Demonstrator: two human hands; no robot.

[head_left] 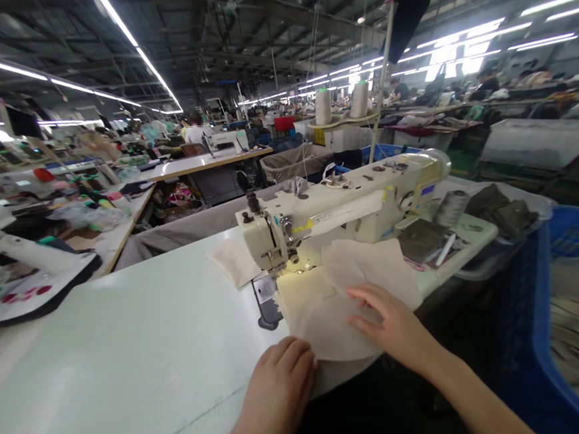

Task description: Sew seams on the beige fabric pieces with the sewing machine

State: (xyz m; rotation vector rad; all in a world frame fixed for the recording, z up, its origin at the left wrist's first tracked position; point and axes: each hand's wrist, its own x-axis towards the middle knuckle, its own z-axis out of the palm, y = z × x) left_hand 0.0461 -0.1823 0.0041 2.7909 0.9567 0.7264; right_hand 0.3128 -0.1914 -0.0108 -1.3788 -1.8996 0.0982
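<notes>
A pale beige fabric piece lies at the sewing machine, its upper left edge beside the lit needle area. A second beige layer rests over its right side. My left hand has its fingers curled together at the fabric's lower left edge, on the table; whether they pinch the cloth is hidden. My right hand is over the right part of the fabric, thumb and fingers spread apart. Left of the machine head lies a small beige piece.
The white table stretches left. A blue crate with fabric stands at the right. Dark cloth pieces and a grey thread cone sit beyond the machine. Another machine is at far left.
</notes>
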